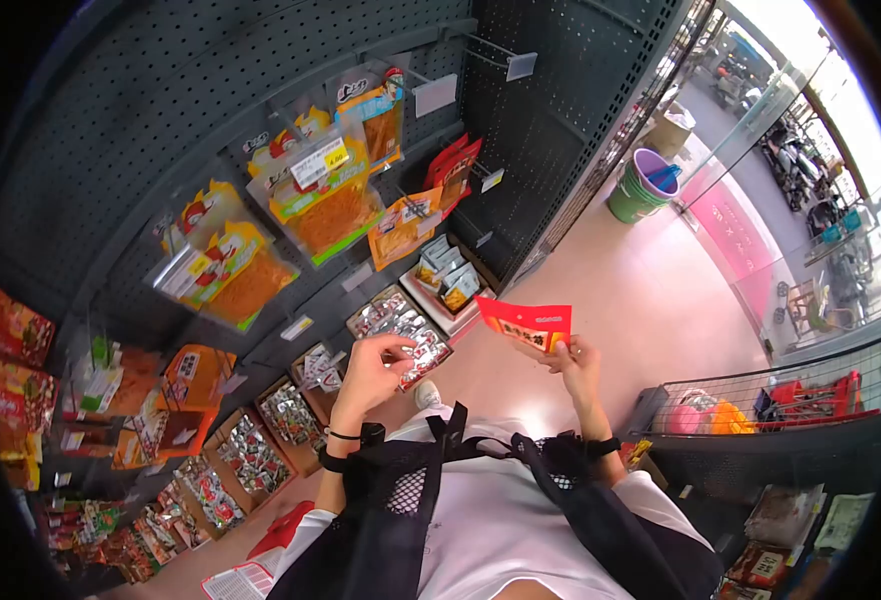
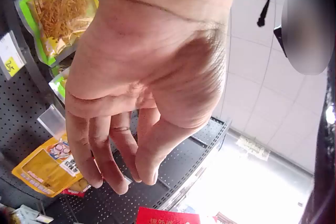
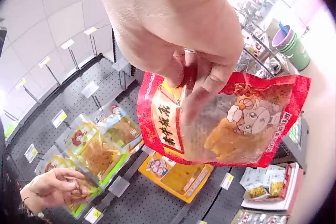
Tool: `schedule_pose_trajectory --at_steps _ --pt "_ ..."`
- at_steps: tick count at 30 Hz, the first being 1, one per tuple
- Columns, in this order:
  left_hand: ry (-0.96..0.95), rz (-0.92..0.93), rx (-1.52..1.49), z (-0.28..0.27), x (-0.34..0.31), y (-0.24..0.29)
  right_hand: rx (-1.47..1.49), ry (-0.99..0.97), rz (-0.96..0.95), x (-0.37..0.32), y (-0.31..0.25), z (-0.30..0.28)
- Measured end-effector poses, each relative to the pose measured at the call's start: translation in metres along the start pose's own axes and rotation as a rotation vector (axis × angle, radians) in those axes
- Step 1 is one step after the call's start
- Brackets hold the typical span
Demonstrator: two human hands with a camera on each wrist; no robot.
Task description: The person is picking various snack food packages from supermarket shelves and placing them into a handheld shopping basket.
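My right hand [image 1: 577, 368] pinches a red snack packet [image 1: 528, 318] near one end, thumb on one side and fingers on the other. In the right wrist view, the packet [image 3: 249, 124] has a clear window over an orange-brown snack and a cartoon cow printed beside it. The left hand [image 1: 367, 372] holds nothing; its fingers bend loosely in front of the rack. Past those fingers, in the left wrist view, hangs a yellow snack packet [image 2: 48, 167].
Yellow-green snack bags [image 1: 325, 205] hang from hooks on a dark pegboard [image 1: 210, 80]. Below stand boxes of small silver packets [image 1: 252, 450]. Stacked buckets [image 1: 643, 188] stand on the pink floor [image 1: 620, 275] by the glass door. A wire basket [image 1: 695, 400] with toys is at right.
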State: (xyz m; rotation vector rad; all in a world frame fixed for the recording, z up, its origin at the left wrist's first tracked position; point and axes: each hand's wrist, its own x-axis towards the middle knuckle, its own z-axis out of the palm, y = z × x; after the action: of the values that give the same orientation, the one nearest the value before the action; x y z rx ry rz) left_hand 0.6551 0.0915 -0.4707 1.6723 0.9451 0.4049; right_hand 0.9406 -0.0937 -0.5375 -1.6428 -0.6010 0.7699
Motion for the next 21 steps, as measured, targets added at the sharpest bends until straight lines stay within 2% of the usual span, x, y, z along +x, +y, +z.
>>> schedule_pose_trajectory --at_steps 1,3,7,11,16,18,21 --pt "-0.009 0.004 -0.012 0.001 0.01 0.0 -0.012 0.009 -0.001 0.009 -0.004 -0.006" --pt "0.098 0.185 0.024 0.001 0.02 -0.001 -0.062 0.072 0.008 0.025 -0.01 -0.011" --pt "0.079 0.17 0.001 -0.013 0.032 0.0 -0.029 0.07 -0.003 0.077 -0.005 -0.002" --pt "0.064 0.021 -0.063 -0.028 0.031 -0.02 -0.119 -0.003 -0.014 0.128 -0.014 0.018" --pt "0.138 -0.067 -0.051 -0.031 0.007 -0.03 -0.105 -0.042 0.081 0.164 -0.009 0.035" --pt "0.178 -0.122 -0.083 -0.033 0.006 -0.03 -0.082 -0.068 0.114 0.188 0.002 0.04" --pt "0.139 -0.156 -0.008 -0.037 0.014 -0.029 -0.108 -0.078 0.186 0.23 0.032 0.045"
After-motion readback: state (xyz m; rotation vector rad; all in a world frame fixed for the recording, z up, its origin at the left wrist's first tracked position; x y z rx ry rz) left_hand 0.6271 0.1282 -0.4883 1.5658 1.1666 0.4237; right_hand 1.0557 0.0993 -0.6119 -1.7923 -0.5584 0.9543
